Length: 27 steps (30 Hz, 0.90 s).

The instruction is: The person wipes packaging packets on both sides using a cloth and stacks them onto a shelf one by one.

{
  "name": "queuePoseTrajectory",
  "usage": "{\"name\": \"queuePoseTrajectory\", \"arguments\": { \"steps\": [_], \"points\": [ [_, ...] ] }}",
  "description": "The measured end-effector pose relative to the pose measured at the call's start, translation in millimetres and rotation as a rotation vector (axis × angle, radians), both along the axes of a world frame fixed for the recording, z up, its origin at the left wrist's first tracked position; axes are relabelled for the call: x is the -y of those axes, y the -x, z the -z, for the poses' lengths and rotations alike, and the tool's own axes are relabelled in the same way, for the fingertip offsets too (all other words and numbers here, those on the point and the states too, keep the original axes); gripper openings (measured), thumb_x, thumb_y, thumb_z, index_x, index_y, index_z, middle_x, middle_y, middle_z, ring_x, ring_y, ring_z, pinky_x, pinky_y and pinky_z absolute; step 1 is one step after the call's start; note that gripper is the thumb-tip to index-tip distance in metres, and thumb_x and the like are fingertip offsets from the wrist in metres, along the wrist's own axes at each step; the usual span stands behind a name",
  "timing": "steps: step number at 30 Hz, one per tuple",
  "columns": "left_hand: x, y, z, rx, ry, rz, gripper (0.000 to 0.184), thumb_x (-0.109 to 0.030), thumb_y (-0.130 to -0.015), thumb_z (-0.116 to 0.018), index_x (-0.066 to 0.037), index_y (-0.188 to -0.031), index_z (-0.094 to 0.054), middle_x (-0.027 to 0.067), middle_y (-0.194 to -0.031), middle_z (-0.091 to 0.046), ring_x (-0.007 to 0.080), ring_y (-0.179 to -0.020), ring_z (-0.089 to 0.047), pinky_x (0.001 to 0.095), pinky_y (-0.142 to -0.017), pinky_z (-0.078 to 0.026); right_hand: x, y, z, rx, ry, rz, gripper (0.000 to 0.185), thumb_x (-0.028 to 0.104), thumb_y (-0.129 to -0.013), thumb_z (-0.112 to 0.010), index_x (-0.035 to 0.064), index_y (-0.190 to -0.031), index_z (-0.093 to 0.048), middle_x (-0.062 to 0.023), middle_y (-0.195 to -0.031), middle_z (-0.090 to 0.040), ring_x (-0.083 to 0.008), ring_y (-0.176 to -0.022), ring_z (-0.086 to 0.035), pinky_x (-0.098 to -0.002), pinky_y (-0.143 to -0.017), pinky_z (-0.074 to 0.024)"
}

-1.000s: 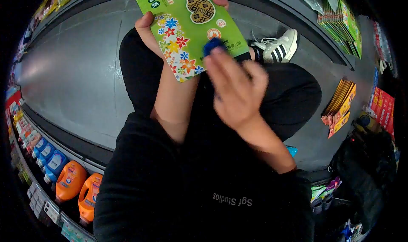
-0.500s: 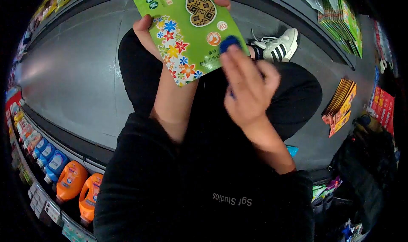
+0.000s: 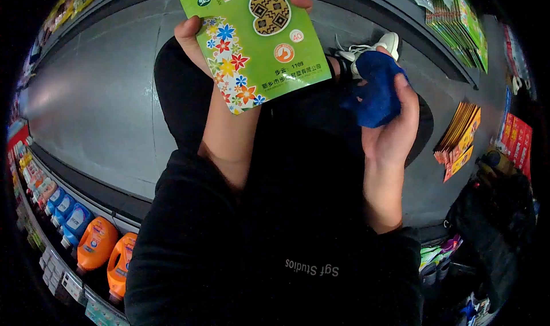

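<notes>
The scene is moderately lit, with a pale, hazy glare on the grey floor (image 3: 109, 120) at far left. The green packet (image 3: 252, 51) is evenly bright, its larger print sharp; the blue cloth (image 3: 378, 91) looks slightly soft. The black top (image 3: 258, 211) sinks into near-featureless darkness. Wide-angle distortion bows the shelf edge (image 3: 86, 176), and the corners fall to black.

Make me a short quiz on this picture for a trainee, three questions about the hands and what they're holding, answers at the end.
1. Fill the gap: the white circle on the green packet shows the number ___.
2. What does the right hand hold?
3. True or false: both hands grip the green packet.

Key:
1. 40.
2. A blue cloth.
3. False; only the left hand does.
</notes>
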<state>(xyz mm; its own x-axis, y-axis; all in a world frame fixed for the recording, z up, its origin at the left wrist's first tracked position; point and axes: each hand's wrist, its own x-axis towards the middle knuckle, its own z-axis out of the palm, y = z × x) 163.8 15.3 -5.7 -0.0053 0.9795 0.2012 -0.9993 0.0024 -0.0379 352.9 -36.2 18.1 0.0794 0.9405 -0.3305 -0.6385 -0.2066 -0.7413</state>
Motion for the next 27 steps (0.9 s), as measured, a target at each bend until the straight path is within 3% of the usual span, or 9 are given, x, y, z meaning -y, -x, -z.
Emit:
{"name": "queuePoseTrajectory", "arguments": {
  "steps": [4, 6, 9, 12, 14, 17, 21, 23, 27],
  "points": [
    [-13.5, 4.7, 20.2, -0.004, -0.168, 0.112, 0.091, -0.04, -0.074, -0.063, -0.004, -0.146, -0.021, 0.0312, -0.142, -0.029, 0.044, -0.125, -0.039, 0.0584, -0.096, -0.04, 8.0, 16.3, -4.0, 0.241, 0.005, -0.168, 0.039, 0.01, -0.081, -0.064, -0.0034, -0.117, -0.059, -0.0117, -0.105, -0.064, -0.0146, -0.092, -0.06, -0.0268, -0.083, -0.0474],
    [-12.4, 6.0, 27.4, 0.023, -0.31, 0.199, 0.091, -0.04, -0.074, -0.062, -0.003, -0.146, -0.02, 0.031, -0.142, -0.03, 0.0435, -0.122, -0.042, 0.0572, -0.095, -0.041, 13.0, 30.4, -0.7, 0.466, -0.022, -0.275, 0.031, 0.011, -0.084, -0.066, -0.0015, -0.112, -0.061, -0.0042, -0.091, -0.062, -0.0094, -0.084, -0.056, -0.0232, -0.076, -0.0462],
    [2.5, -3.0, -4.6, -0.261, 0.012, 0.081, 0.089, -0.042, -0.075, -0.061, -0.003, -0.146, -0.022, 0.0308, -0.141, -0.031, 0.0425, -0.117, -0.046, 0.0545, -0.093, -0.043, 11.9, 30.7, 7.5, 0.542, -0.051, -0.374, 0.021, 0.01, -0.085, -0.067, -0.0032, -0.101, -0.062, 0.0008, -0.08, -0.055, -0.0078, -0.076, -0.054, -0.0229, -0.07, -0.0455],
    [1.7, -1.3, 1.0, -0.066, 0.032, 0.02, 0.087, -0.043, -0.076, -0.059, -0.003, -0.145, -0.026, 0.0308, -0.14, -0.033, 0.042, -0.116, -0.047, 0.0523, -0.091, -0.044, 8.1, 31.3, 10.4, 0.612, -0.041, -0.431, 0.018, 0.014, -0.086, -0.066, -0.0032, -0.092, -0.062, -0.001, -0.079, -0.056, -0.0084, -0.071, -0.053, -0.0237, -0.066, -0.0442],
    [-2.6, 5.9, 13.1, -0.417, -0.082, -0.022, 0.083, -0.044, -0.077, -0.059, -0.004, -0.144, -0.029, 0.0307, -0.14, -0.034, 0.0401, -0.117, -0.046, 0.0502, -0.092, -0.043, 8.5, 31.2, 17.3, 0.784, -0.113, -0.422, 0.02, 0.017, -0.088, -0.064, -0.0033, -0.087, -0.062, -0.0037, -0.077, -0.055, -0.0094, -0.067, -0.05, -0.0248, -0.061, -0.0424],
    [-8.0, -1.5, 20.3, -0.1, -0.192, 0.044, 0.082, -0.043, -0.077, -0.059, -0.004, -0.144, -0.03, 0.0307, -0.139, -0.035, 0.0389, -0.119, -0.046, 0.0491, -0.093, -0.042, 4.4, 31.0, 6.8, 0.713, -0.031, -0.432, 0.024, 0.019, -0.089, -0.063, -0.0042, -0.085, -0.062, -0.0061, -0.075, -0.053, -0.0106, -0.065, -0.048, -0.0261, -0.057, -0.0402],
    [-8.8, -1.6, 18.9, -0.142, -0.233, 0.041, 0.081, -0.042, -0.077, -0.061, -0.005, -0.143, -0.032, 0.0305, -0.138, -0.036, 0.039, -0.12, -0.045, 0.0483, -0.093, -0.041, 6.4, 29.1, 11.8, 0.705, -0.058, -0.418, 0.022, 0.019, -0.089, -0.064, -0.0031, -0.089, -0.063, -0.004, -0.076, -0.058, -0.009, -0.066, -0.051, -0.0246, -0.058, -0.0426],
    [-1.8, -4.6, 7.4, -0.049, -0.085, 0.044, 0.082, -0.042, -0.076, -0.062, -0.005, -0.142, -0.032, 0.0303, -0.138, -0.036, 0.0389, -0.121, -0.044, 0.0487, -0.092, -0.041, 13.0, 26.3, 8.5, 0.461, -0.025, -0.454, 0.023, 0.02, -0.089, -0.065, -0.0017, -0.096, -0.064, -0.0017, -0.079, -0.063, -0.0071, -0.067, -0.055, -0.0226, -0.061, -0.0455],
    [1.4, -1.6, -2.3, -0.163, 0.017, 0.032, 0.082, -0.041, -0.076, -0.063, -0.005, -0.142, -0.032, 0.0301, -0.138, -0.036, 0.0386, -0.122, -0.043, 0.049, -0.092, -0.041, 15.1, 9.9, 16.8, 0.402, -0.059, -0.509, 0.024, 0.019, -0.087, -0.067, 0.0003, -0.103, -0.064, -0.0007, -0.083, -0.066, -0.0063, -0.07, -0.059, -0.0215, -0.064, -0.0479]
  ]
}}
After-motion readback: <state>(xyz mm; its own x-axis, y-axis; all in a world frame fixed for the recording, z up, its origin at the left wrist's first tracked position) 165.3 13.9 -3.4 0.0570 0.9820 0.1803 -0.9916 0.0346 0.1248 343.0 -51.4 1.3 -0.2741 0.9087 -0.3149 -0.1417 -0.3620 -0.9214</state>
